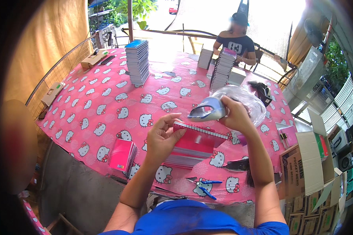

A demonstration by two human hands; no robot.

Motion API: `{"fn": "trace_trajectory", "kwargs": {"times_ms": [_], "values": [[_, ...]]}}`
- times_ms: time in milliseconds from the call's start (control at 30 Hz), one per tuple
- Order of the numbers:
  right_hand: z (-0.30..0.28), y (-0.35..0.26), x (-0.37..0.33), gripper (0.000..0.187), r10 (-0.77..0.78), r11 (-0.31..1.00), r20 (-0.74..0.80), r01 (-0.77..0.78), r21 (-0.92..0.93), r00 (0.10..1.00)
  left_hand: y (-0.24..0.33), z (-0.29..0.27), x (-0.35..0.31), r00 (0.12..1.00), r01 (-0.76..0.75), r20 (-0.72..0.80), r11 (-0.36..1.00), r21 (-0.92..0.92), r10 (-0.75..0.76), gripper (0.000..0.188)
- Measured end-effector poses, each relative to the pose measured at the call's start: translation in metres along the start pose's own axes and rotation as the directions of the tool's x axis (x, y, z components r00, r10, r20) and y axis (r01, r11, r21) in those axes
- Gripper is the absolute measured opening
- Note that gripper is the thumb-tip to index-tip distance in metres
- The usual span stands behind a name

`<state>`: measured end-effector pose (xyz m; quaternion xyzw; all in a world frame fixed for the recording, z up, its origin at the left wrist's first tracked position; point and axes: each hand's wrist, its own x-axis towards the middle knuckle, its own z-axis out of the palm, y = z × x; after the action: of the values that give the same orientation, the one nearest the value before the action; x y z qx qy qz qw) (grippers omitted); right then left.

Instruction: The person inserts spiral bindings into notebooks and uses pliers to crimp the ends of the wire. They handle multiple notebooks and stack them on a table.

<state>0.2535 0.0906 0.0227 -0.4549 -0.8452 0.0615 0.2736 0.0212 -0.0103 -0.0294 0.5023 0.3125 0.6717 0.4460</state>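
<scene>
My left hand [164, 135] grips the left edge of a pink spiral notebook [198, 138], thumb on its cover and fingers behind. White coil runs along its upper edge. Below it sits a stack of notebooks [188, 156] with white page edges. My right hand [238, 114] is wrapped round a grey-and-blue tool with a looped handle [206, 110], held just above the coil; its exact kind is unclear. A pair of blue-handled pliers [206, 187] lies open near the table's front edge. To the left rests a small pile of pink spiral notebooks [121, 156].
Tall notebook stacks stand at the back left [137, 62] and back right [222, 70] of the pink patterned table [106, 94]. A clear plastic bag [255, 103] lies beyond my right hand. Cardboard boxes [302, 168] are at the right. Across the table sits another person [235, 43].
</scene>
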Motion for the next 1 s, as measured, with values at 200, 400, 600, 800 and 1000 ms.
{"fn": "trace_trajectory", "kwargs": {"times_ms": [200,400,600,800,1000], "values": [[0.004,-0.010,0.006,0.038,-0.027,0.999,0.004,0.027,0.030,1.000,0.002,-0.006,-0.006,0.986,0.146,-0.095,0.987,0.064,-0.140,0.039],[0.015,-0.005,-0.004,0.035,-0.022,0.930,0.020,0.013,0.368,1.000,-0.001,-0.019,-0.006,0.987,0.139,-0.094,0.988,0.065,-0.133,0.033],[0.092,0.084,-0.112,0.037,0.426,0.844,-0.032,-0.410,-0.346,0.904,-0.003,-0.012,0.000,0.999,-0.021,-0.031,0.999,-0.050,0.019,0.021],[0.113,0.042,-0.209,0.054,0.338,0.869,-0.056,-0.334,-0.364,0.940,0.028,0.009,-0.015,0.814,-0.551,0.018,0.762,0.339,0.580,0.024],[0.139,-0.032,-0.268,0.056,0.192,0.981,0.155,-0.191,-0.019,0.969,-0.006,0.006,-0.044,0.819,-0.570,0.268,0.666,0.481,0.507,0.025]]}}
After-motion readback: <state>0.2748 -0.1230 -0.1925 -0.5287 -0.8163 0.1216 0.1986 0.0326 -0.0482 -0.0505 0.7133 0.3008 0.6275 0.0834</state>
